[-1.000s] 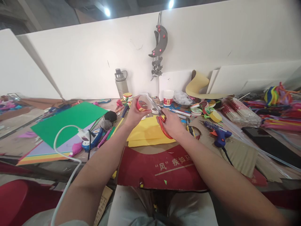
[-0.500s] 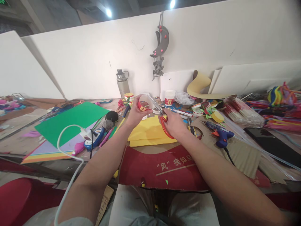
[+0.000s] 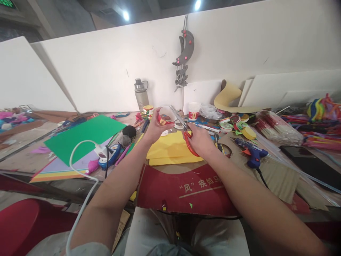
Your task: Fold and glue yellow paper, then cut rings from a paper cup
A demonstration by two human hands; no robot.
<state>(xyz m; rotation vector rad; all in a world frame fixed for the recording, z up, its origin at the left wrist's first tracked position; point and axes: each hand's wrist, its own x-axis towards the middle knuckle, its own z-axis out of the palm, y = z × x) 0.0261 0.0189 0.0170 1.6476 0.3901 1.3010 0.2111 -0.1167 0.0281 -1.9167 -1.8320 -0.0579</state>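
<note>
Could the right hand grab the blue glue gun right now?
Probably not with a free grip: the right hand is holding scissors. But the blue glue gun looks close, with nothing on top of it.

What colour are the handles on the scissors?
The scissors' handles are orange-red, best seen in the head view.

scissors (image 3: 190, 145) (handles partly hidden)
</note>
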